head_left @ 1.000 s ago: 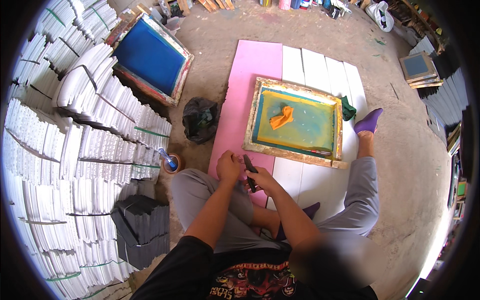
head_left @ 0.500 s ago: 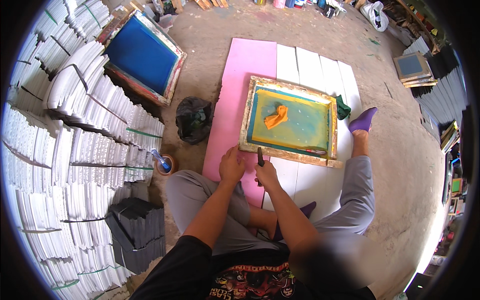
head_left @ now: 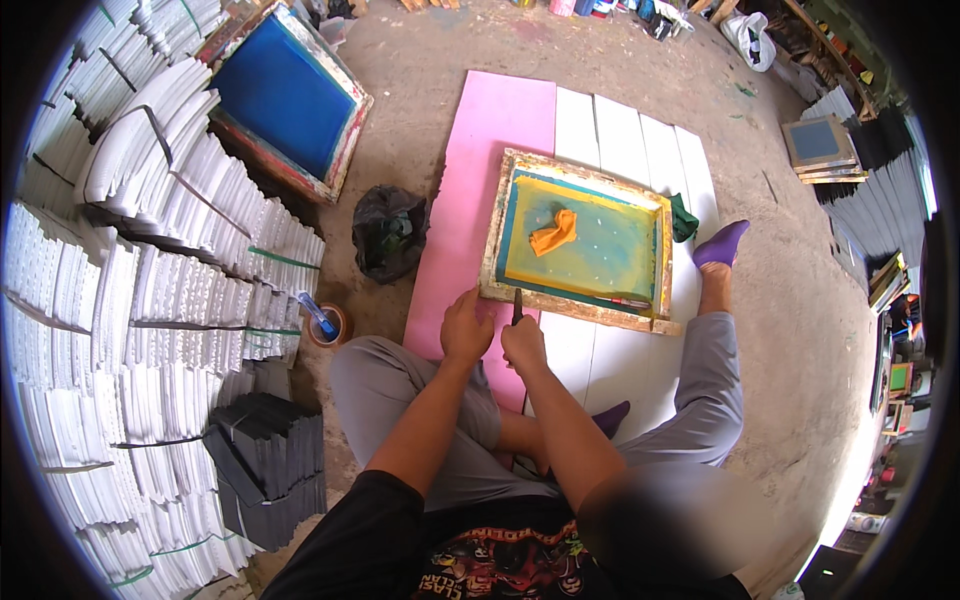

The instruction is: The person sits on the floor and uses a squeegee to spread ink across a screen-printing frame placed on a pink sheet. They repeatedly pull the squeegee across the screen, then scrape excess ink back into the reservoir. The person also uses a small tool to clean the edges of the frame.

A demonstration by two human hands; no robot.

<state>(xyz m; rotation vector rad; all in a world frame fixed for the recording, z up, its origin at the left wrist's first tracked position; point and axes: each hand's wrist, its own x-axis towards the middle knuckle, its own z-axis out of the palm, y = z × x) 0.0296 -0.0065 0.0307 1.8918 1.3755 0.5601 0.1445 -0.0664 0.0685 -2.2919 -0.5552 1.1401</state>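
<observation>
The right hand (head_left: 524, 345), just below the centre of the frame, has its grip closed around a dark tool (head_left: 518, 304) that points upward, its tip overlapping the lower edge of the wood-rimmed screen (head_left: 580, 307). The left hand (head_left: 467, 328) is positioned to its left, over the pink panel (head_left: 495, 120); whether its grip contains anything cannot be determined. An orange cloth (head_left: 553, 234) lies on the screen, above and right of centre.

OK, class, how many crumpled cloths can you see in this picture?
2: an orange cloth inside the wooden-framed printing screen, and a green cloth by its far right corner. Others may be hidden.
</observation>
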